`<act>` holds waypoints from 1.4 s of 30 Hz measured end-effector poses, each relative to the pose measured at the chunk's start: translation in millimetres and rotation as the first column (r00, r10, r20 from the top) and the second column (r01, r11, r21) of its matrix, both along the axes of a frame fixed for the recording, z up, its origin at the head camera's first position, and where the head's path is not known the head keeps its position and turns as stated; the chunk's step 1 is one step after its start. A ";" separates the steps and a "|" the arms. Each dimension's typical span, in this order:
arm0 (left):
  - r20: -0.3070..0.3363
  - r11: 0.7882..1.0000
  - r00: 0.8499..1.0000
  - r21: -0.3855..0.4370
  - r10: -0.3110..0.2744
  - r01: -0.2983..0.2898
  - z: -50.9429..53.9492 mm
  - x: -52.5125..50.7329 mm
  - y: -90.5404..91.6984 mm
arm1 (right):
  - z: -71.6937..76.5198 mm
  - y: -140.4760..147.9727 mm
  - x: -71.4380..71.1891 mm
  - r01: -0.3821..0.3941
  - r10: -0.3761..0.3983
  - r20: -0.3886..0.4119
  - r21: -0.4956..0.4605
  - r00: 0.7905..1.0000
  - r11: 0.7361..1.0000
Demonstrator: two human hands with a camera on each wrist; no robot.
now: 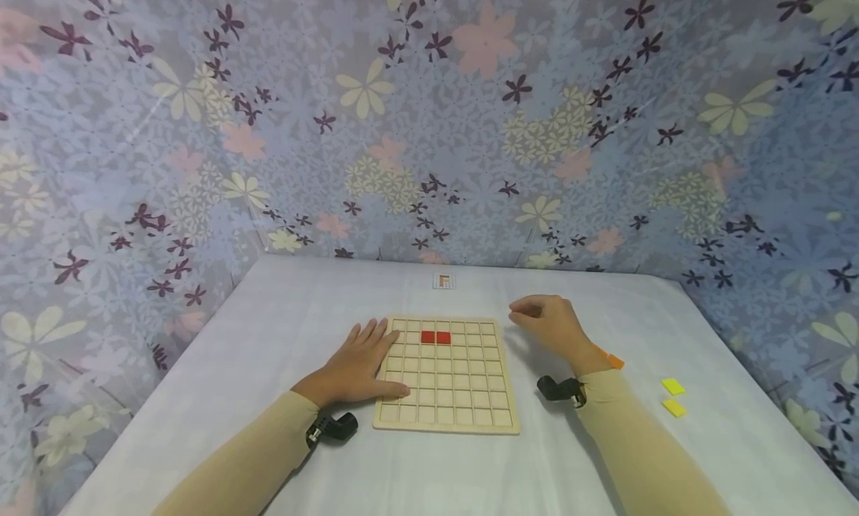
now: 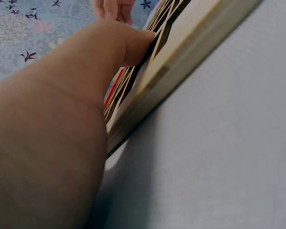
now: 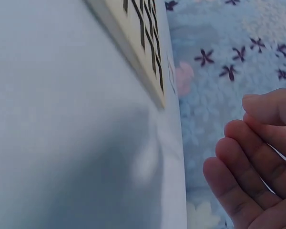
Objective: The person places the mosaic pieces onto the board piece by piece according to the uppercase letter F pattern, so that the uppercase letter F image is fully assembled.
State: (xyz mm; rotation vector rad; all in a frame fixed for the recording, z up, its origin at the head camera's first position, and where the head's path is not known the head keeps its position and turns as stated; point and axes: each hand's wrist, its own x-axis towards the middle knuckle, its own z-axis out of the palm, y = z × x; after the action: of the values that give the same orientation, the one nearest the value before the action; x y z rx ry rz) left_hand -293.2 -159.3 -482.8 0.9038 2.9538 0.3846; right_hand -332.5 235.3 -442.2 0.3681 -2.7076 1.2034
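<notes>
A wooden grid board (image 1: 446, 429) lies on the white table, with two red square tiles (image 1: 428, 337) side by side in its second row from the back. My left hand (image 1: 359, 367) rests on the board's left side, fingers spread and thumb over the front left cells. In the left wrist view the thumb (image 2: 136, 45) lies across the board's edge (image 2: 167, 71). My right hand (image 1: 550, 323) hovers off the board's back right corner. Its fingers bend loosely, thumb close to the index finger, and I see nothing between them in the right wrist view.
Orange pieces (image 1: 614, 361) lie by my right wrist, partly hidden behind it. Two yellow tiles (image 1: 673, 386) sit farther right. A small printed card (image 1: 444, 281) lies behind the board. Flower-patterned cloth (image 1: 429, 128) rises behind the table.
</notes>
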 end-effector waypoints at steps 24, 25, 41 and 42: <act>0.009 1.000 1.000 0.002 0.005 -0.005 3.5 1.3 1.4 | -2.7 103.5 26.8 0.176 -0.185 0.067 0.118 0.981 0.977; 0.009 1.000 1.000 0.001 0.006 -0.006 3.4 1.4 1.5 | -3.1 105.9 27.4 0.180 -0.190 0.076 0.126 0.979 0.976; -0.001 1.000 1.000 0.004 -0.002 0.002 4.1 2.5 1.1 | -12.4 115.7 25.2 0.092 -0.140 0.189 0.243 0.972 0.966; -0.001 1.000 1.000 0.004 -0.003 0.003 4.0 2.4 1.2 | -13.3 116.0 24.7 0.096 -0.146 0.195 0.247 0.970 0.964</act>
State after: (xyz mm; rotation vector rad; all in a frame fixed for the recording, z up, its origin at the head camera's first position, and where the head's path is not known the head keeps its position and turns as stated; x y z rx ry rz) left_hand -290.8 -158.1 -478.8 0.9090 2.9534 0.3904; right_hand -307.8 351.3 -455.5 0.1011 -3.0164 0.9380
